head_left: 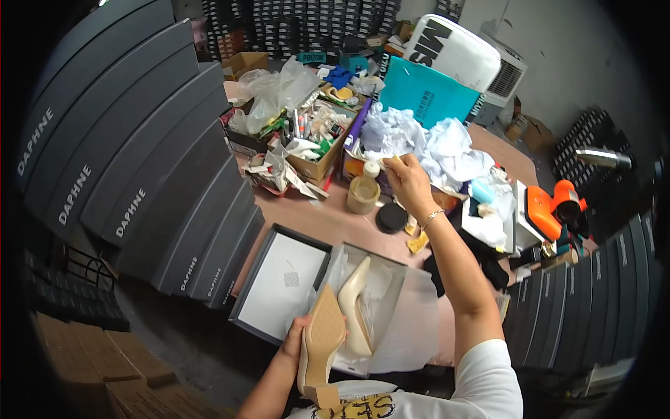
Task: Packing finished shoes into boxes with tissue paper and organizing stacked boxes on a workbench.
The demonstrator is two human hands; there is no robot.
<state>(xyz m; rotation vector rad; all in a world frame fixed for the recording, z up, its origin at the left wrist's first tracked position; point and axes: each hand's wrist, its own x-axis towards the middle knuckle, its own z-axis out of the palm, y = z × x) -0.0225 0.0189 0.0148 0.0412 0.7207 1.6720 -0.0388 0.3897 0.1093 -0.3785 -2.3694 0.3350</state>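
My left hand [296, 336] grips a cream high-heeled shoe [324, 335], its tan sole turned up toward me and its heel pointing at my body. The matching pump [356, 307] lies on its side in white tissue inside an open shoebox [391, 279]. Beside it is the box lid [279, 276], its white inside facing up. My right hand [412, 185] is raised beyond the box, fingers pinched on a small yellowish piece [396, 160] that looks like sponge. Close to those fingers stand a white-capped bottle [371, 170] and a cloudy jar [363, 195]; a black round lid [391, 218] lies nearby.
Yellow sponge scraps [417, 242] lie by my right forearm. Cartons of clutter [314, 164] and crumpled white paper [447, 150] fill the table's far side. An orange tool [544, 213] rests at right. Stacked dark shoeboxes [139, 140] rise at left, with more at right [600, 293].
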